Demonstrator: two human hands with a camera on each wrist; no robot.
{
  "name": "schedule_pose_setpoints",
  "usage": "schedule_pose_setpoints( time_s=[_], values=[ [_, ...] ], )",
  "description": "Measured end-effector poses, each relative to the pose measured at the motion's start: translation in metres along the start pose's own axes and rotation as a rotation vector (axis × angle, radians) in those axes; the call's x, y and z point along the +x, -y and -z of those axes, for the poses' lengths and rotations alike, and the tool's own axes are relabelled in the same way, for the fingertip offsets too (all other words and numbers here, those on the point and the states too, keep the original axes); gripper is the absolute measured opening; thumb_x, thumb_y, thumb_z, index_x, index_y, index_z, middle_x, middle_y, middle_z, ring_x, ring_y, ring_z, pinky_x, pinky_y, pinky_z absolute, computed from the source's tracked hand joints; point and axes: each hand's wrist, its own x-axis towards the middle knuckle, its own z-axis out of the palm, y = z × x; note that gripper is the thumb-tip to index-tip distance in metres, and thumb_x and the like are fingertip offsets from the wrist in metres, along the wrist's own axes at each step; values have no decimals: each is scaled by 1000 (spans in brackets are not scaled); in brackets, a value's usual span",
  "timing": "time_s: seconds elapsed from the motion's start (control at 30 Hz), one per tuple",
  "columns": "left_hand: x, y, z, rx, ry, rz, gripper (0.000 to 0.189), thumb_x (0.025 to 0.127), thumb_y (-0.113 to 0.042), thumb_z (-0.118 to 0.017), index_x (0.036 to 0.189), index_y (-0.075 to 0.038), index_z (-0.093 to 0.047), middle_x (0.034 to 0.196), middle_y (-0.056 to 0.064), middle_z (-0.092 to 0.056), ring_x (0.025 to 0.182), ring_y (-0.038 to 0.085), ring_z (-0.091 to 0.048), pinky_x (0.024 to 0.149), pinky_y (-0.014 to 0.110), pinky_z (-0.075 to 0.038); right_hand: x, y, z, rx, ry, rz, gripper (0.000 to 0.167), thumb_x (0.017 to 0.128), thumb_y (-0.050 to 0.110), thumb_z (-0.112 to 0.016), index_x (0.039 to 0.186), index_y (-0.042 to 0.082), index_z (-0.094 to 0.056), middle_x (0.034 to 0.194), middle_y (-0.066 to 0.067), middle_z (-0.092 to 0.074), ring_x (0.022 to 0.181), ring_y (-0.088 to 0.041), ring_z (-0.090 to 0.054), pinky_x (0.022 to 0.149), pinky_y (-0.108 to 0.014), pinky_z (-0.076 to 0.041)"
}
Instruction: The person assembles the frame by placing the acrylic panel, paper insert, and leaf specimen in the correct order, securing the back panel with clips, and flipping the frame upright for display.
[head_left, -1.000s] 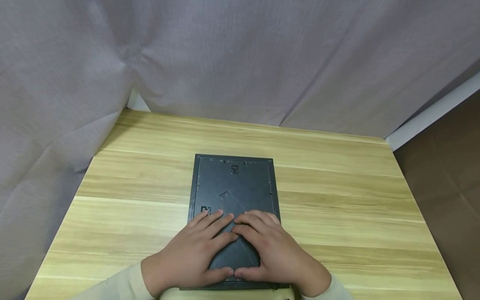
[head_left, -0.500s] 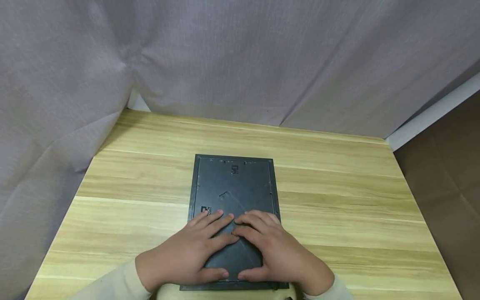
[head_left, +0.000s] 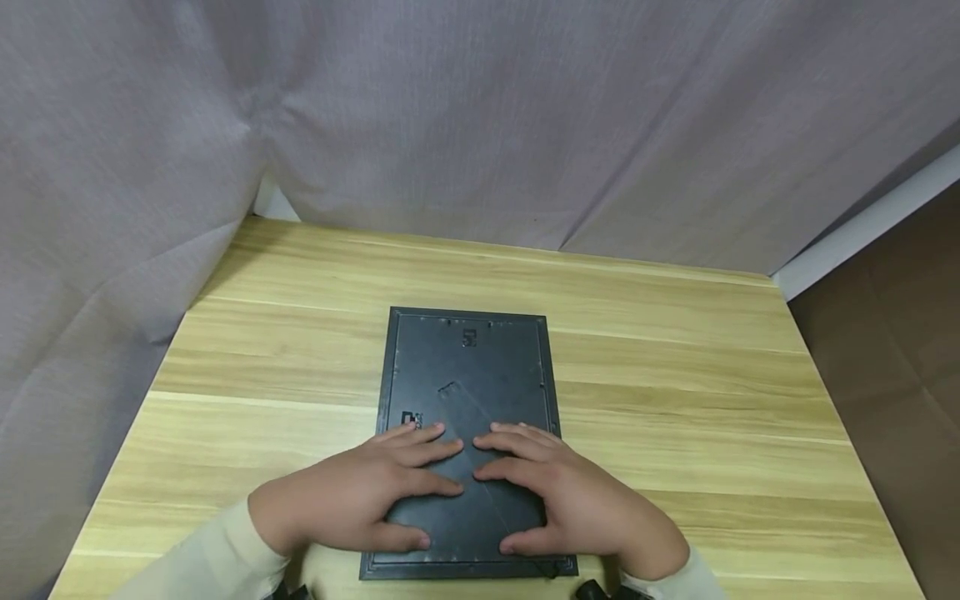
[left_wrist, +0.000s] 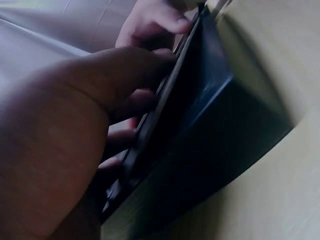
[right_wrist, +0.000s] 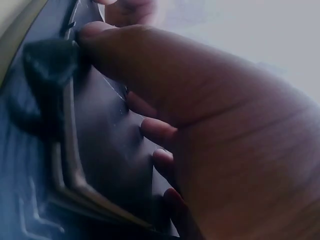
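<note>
A black picture frame (head_left: 480, 358) lies face down on the wooden table, its back panel and folded stand turned up. My left hand (head_left: 360, 492) rests on the lower left of the panel, fingers spread and fairly straight. On the lower right, my right hand (head_left: 573, 496) touches the panel with its fingers also spread. The two hands are apart, with the stand (head_left: 476, 417) running between them. In the left wrist view the frame's side (left_wrist: 200, 150) shows under the left fingers. The right wrist view shows the right thumb (right_wrist: 105, 37) at the back panel's edge.
The pale wooden table (head_left: 712, 400) extends around the frame. Grey cloth (head_left: 480, 125) hangs behind it and on the left, and a brown panel (head_left: 892, 358) stands at the right. Black hardware (head_left: 592, 590) shows under the right wrist.
Both hands have slid outward from the middle of the frame, left hand to the left and right hand to the right, widening the gap between them. The frame stays in place.
</note>
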Motion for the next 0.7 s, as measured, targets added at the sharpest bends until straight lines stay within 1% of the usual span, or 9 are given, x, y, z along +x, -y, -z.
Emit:
schedule_pose_setpoints(
  time_s=[0.13, 0.23, 0.47, 0.57, 0.7],
  values=[
    [5, -6, -7, 51, -59, 46, 60, 101, -73, -71, 150, -38, -69, 178, -2, -47, 171, 32, -36, 135, 66, -35, 0, 1, -2, -3, -20, 2, 74, 88, 65, -91, 152, 35, -67, 175, 11, -49, 167, -26, -42, 129, -65, -43],
    [9, -11, -13, 97, -94, 73, 61, 98, -78, -71, 144, -38, -71, 175, -2, -51, 169, 31, -40, 135, 65, -35, 2, 2, -4, -17, -38, -3, 74, 86, 65, -93, 148, 35, -69, 174, 11, -50, 166, -24, -43, 129, -63, -43],
    [13, -17, -21, 178, -178, 84, 59, 96, -80, -72, 136, -37, -73, 168, -1, -58, 165, 31, -47, 131, 65, -41, 5, 7, -8, -30, -66, -41, 71, 83, 67, -94, 143, 36, -70, 171, 13, -51, 165, -20, -45, 131, -63, -42],
    [13, -18, -22, 198, -188, 78, 61, 95, -80, -73, 136, -35, -72, 168, 0, -59, 164, 33, -47, 130, 66, -41, 7, 10, -10, -46, -72, -48, 72, 83, 72, -92, 141, 37, -70, 170, 13, -51, 164, -21, -45, 130, -63, -42],
    [10, -15, -21, 192, -160, 61, 65, 95, -82, -71, 141, -36, -70, 171, 1, -55, 166, 34, -44, 132, 66, -40, 9, 13, -12, -61, -61, -60, 73, 83, 79, -87, 142, 40, -70, 171, 14, -49, 166, -22, -42, 132, -63, -41]
  ],
)
